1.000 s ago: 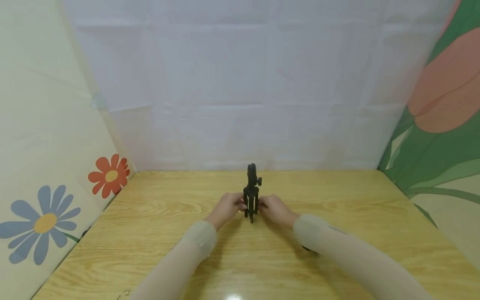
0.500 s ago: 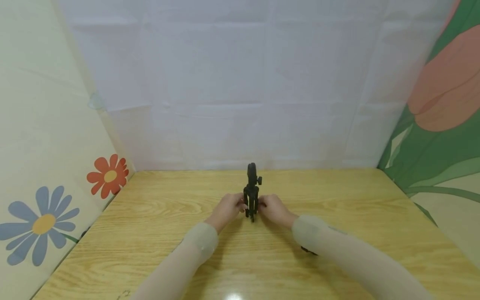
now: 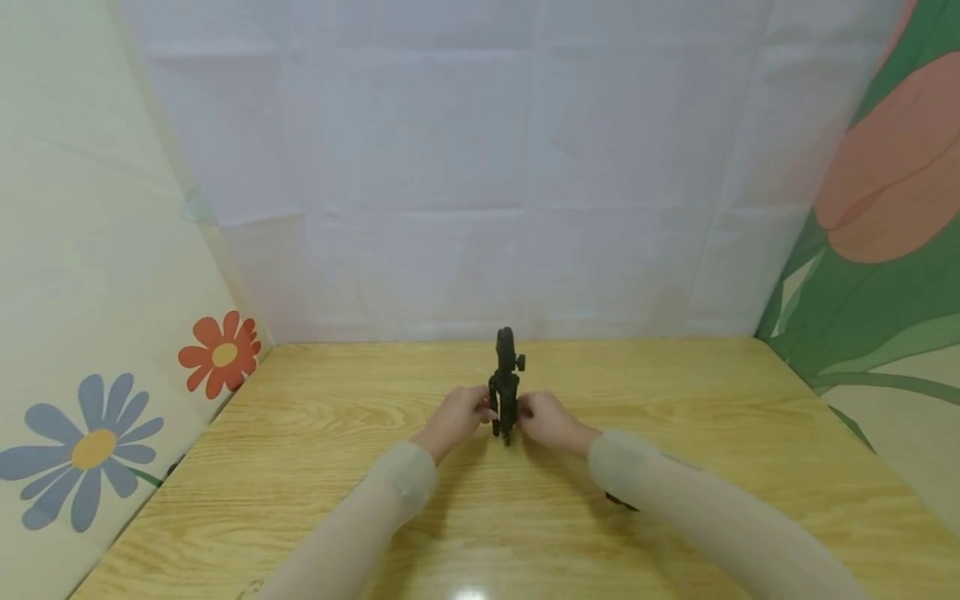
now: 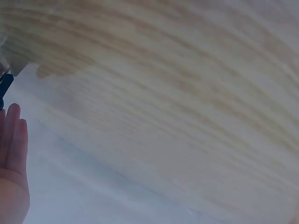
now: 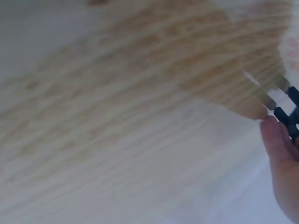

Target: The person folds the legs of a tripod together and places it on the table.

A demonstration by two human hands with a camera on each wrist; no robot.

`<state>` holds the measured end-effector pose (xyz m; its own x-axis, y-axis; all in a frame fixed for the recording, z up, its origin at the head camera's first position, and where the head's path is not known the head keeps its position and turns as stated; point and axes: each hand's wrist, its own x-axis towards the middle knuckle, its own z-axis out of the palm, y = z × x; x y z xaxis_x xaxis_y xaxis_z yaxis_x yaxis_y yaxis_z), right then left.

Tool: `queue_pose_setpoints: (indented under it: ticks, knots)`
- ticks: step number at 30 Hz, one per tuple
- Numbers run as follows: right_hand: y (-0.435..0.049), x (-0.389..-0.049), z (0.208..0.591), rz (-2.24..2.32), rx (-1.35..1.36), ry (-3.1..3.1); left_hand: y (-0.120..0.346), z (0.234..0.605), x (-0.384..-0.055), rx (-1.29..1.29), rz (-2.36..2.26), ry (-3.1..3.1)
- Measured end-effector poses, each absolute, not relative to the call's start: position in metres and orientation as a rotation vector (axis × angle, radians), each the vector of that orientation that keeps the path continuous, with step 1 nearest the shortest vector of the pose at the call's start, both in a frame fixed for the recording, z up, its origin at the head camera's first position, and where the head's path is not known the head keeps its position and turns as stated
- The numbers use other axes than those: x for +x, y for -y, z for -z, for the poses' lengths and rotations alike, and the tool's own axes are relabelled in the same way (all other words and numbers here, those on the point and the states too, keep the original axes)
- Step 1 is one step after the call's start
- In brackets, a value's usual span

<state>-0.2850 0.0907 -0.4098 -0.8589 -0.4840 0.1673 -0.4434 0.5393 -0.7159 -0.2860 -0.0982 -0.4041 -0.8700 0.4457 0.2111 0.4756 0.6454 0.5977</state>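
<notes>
A small black tripod (image 3: 505, 379) stands upright on the table, its legs close together and a knob (image 3: 521, 362) sticking out to the right of its upper part. My left hand (image 3: 456, 418) pinches the left leg low down. On the opposite side, my right hand (image 3: 553, 422) holds the right leg between thumb and fingers. The left wrist view catches only part of the left hand (image 4: 15, 158) and one dark leg tip (image 4: 5, 85) at its edge. Dark leg ends (image 5: 281, 115) show above the right hand (image 5: 284, 163) in the right wrist view.
The wood-grain table (image 3: 345, 375) runs back to a white sheet (image 3: 480, 167). Flower-patterned panels stand at the left (image 3: 90, 275) and right (image 3: 900, 317). A small dark thing (image 3: 621, 502) shows under the right forearm, mostly hidden.
The gap between the tripod's middle and right legs has closed up in the head view. Both hands stay almost where they were, still holding the legs.
</notes>
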Motion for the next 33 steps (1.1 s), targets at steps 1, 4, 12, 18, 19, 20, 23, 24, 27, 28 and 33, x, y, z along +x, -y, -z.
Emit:
queue_pose_setpoints:
  ticks: [1, 4, 12, 18, 19, 20, 23, 24, 27, 28, 33]
  knots:
    - [-0.091, -0.284, 0.409, 1.248, -0.804, -2.678, 0.098, 0.403, -0.285, -0.793, 1.027, 2.806]
    - [-0.093, -0.281, 0.408, 1.296, -0.763, -2.571, 0.099, 0.402, -0.284, -0.812, 0.975, 2.801]
    - [-0.085, -0.275, 0.410, 1.520, -0.647, -2.360, 0.104, 0.395, -0.279, -0.805, 0.932, 2.864]
    - [-0.078, -0.275, 0.410, 1.602, -0.532, -2.415, 0.109, 0.371, -0.274, -0.699, 0.978, 2.926]
    - [-0.077, -0.275, 0.410, 1.603, -0.509, -2.434, 0.110, 0.365, -0.274, -0.694, 0.990, 2.931]
    - [-0.076, -0.275, 0.410, 1.600, -0.487, -2.453, 0.111, 0.360, -0.273, -0.687, 0.997, 2.934]
    - [-0.076, -0.274, 0.410, 1.591, -0.455, -2.483, 0.113, 0.343, -0.272, -0.692, 0.997, 2.941]
    - [-0.076, -0.274, 0.410, 1.591, -0.444, -2.486, 0.113, 0.338, -0.272, -0.697, 0.999, 2.942]
    - [-0.076, -0.273, 0.409, 1.587, -0.449, -2.490, 0.114, 0.324, -0.270, -0.714, 1.013, 2.938]
    - [-0.076, -0.273, 0.409, 1.585, -0.451, -2.495, 0.113, 0.320, -0.269, -0.720, 1.013, 2.937]
    - [-0.074, -0.273, 0.410, 1.601, -0.452, -2.493, 0.110, 0.304, -0.267, -0.744, 0.968, 2.920]
